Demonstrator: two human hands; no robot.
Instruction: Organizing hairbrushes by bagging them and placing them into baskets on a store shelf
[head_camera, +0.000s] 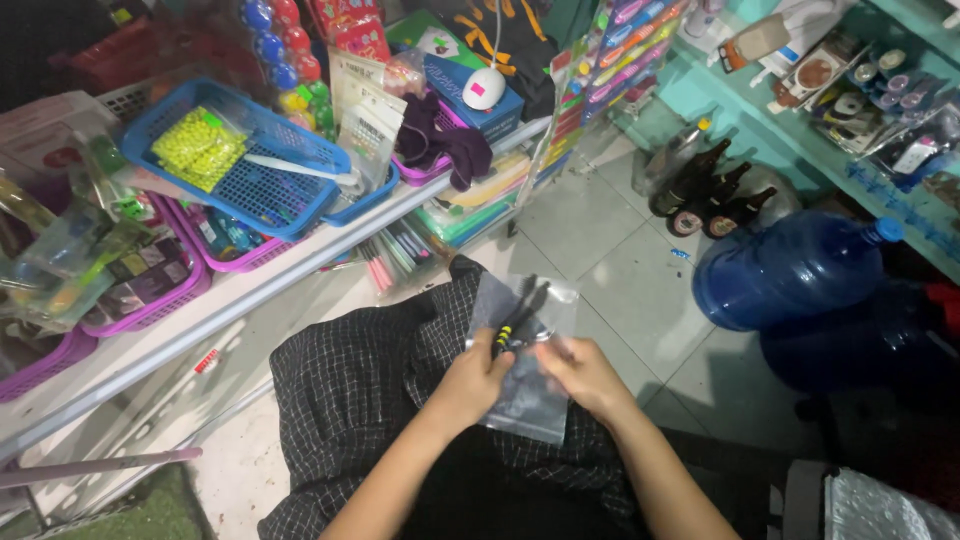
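Note:
Over my lap, which is covered by dark checked cloth, both hands hold a clear plastic bag (528, 395). Inside the bag lies a small dark item with a yellow band (512, 325); I cannot tell what it is. My left hand (468, 382) pinches the bag's left edge near that item. On the other side, my right hand (580, 372) grips the bag, fingers closed on the plastic.
A white shelf edge (250, 290) runs along the left with a blue basket (255, 170) and purple baskets (150, 290) of small goods. On the tiled floor to the right lie a blue water jug (790, 270) and dark bottles (700, 190). A teal counter (800, 140) stands behind.

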